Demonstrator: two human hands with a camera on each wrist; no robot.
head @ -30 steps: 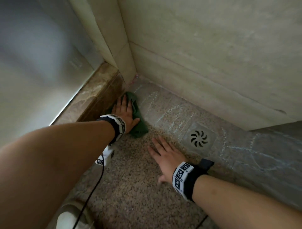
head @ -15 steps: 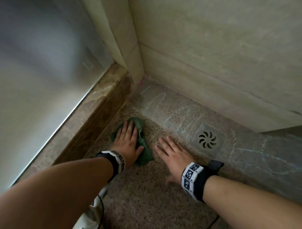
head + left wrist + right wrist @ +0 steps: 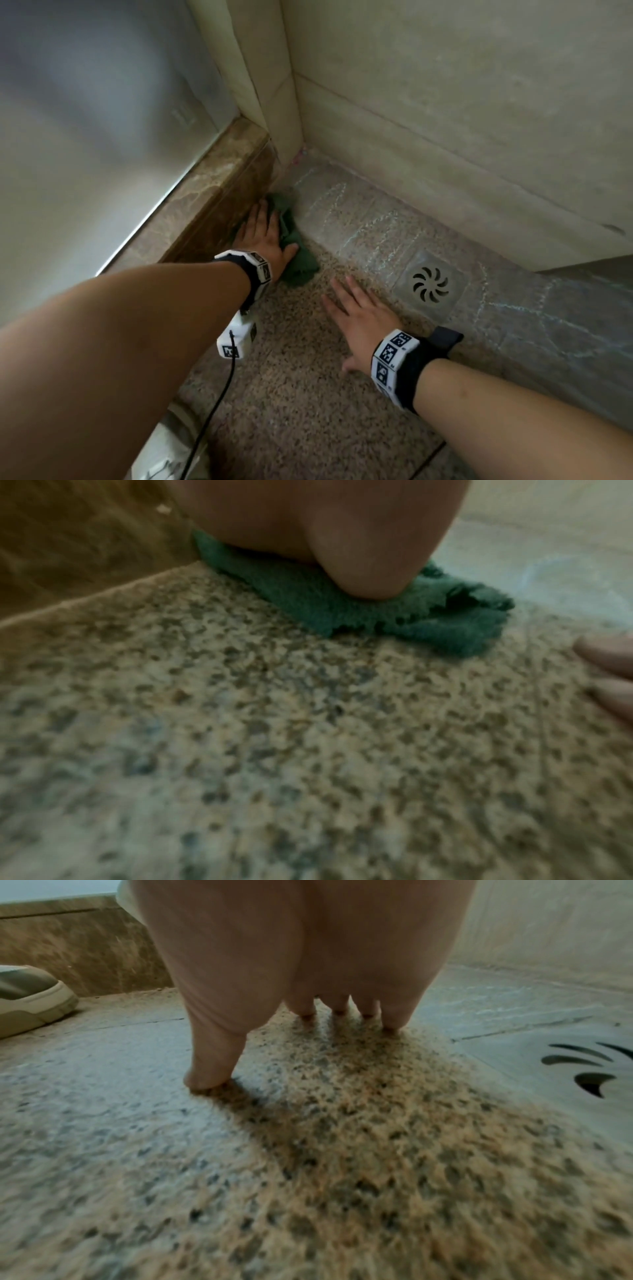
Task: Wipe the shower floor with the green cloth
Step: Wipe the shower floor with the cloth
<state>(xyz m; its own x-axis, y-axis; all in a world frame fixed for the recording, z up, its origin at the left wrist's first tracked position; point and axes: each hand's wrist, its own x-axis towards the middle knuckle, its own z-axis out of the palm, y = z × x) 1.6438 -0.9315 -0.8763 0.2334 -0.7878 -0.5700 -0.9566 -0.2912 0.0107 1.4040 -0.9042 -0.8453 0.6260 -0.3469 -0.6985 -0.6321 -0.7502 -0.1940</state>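
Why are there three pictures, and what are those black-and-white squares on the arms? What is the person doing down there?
There is no machine here, just a person kneeling in a shower. One picture comes from a camera on their head, looking down at both arms. The other two come from small cameras strapped to the wrists, so those look along each hand, very close to the floor. The wristbands with checkered squares belong to that camera gear.

The left hand presses a green cloth flat on the speckled shower floor, right beside the brown stone curb. The right hand holds nothing; its fingers are spread on the floor, seemingly for support. Next to it is a square drain with swirly slots. A pale shoe shows in the right wrist picture.
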